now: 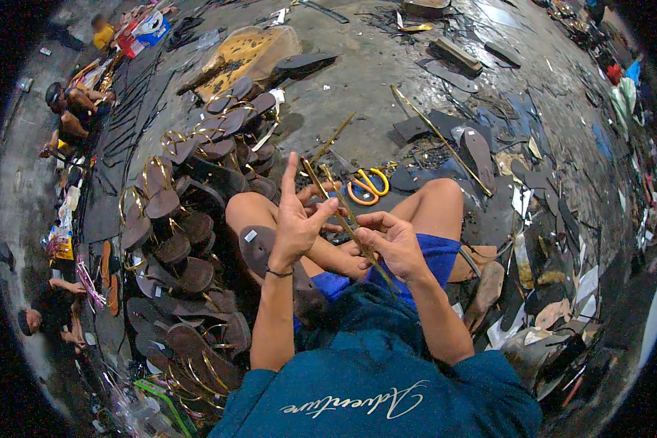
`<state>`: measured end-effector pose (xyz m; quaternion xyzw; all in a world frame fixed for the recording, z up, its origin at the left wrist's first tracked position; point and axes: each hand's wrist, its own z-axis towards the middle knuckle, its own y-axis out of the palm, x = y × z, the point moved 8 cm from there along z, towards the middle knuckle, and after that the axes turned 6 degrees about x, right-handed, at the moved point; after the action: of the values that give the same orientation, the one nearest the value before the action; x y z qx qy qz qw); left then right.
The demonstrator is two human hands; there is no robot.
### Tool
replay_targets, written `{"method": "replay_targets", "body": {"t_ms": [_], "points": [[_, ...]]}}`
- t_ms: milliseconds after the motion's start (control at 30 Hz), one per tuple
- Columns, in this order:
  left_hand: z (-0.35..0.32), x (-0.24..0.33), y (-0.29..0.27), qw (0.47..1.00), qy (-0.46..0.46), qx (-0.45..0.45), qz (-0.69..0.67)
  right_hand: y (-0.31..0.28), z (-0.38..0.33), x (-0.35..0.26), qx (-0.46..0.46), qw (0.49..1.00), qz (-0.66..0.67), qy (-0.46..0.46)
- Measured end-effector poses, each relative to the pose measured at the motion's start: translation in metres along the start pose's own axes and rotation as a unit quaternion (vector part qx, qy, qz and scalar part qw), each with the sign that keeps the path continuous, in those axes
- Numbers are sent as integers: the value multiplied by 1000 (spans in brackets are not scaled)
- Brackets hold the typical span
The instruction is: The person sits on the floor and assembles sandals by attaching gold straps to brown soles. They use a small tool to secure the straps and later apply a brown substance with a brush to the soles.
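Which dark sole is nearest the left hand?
The brown sole against the left leg, just beside the left hand. The piled sandals at left and the loose sole on the floor at right lie farther off.

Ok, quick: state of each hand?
Left hand: index finger raised; whether it grips the narrow, shiny gold strapping can't be told.
Right hand: closed, pinching that strapping.
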<state>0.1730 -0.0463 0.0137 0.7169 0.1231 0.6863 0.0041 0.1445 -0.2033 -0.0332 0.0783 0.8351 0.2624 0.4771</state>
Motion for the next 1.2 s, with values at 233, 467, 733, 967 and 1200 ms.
{"method": "replay_targets", "body": {"t_ms": [233, 467, 733, 967, 1200], "points": [[0, -20, -22, 996, -62, 53, -38, 1, -6, 5, -2, 999, -31, 10], [-4, -21, -28, 992, -72, 88, -47, 1, -10, 5, -25, 992, -125, 3], [-18, 1, -32, 992, -25, 110, 54, 15, -16, 0, -84, 975, -200, -40], [-46, -3, -27, 988, 35, 127, 82, 46, -29, -34, 50, 813, -381, -438], [-62, 12, -38, 971, 69, 159, 162, 67, -30, -45, 70, 801, -410, -430]]}}
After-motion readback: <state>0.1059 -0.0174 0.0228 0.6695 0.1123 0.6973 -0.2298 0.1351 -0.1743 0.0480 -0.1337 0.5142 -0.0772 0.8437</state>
